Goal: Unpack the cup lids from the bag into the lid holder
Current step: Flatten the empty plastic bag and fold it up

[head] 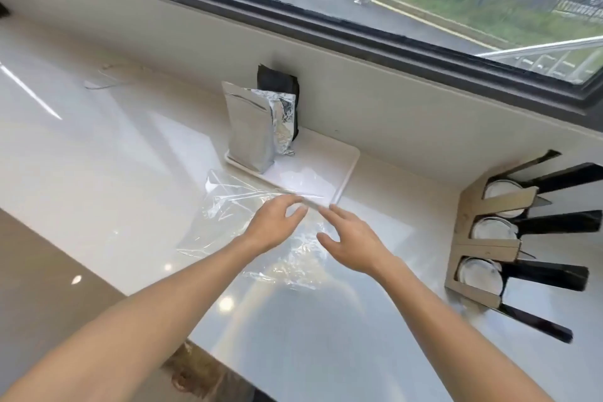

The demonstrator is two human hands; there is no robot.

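Countertop (pixel 98 153) holds the flat clear bag (pixel 228 206); both hands' spread fingers (pixel 295 210) hover above it, holding nothing.

A glossy pale surface (pixel 98 147) runs beneath the window wall. A white tray (pixel 342 166) lies on it against the wall. Touching the tray's near corner, a flattened clear plastic bag (pixel 228 215) spreads toward the surface's near edge. To the right of the tray, well apart, the lid holder (pixel 483 238) rests on the surface, with white lids (pixel 481 274) in its slots.
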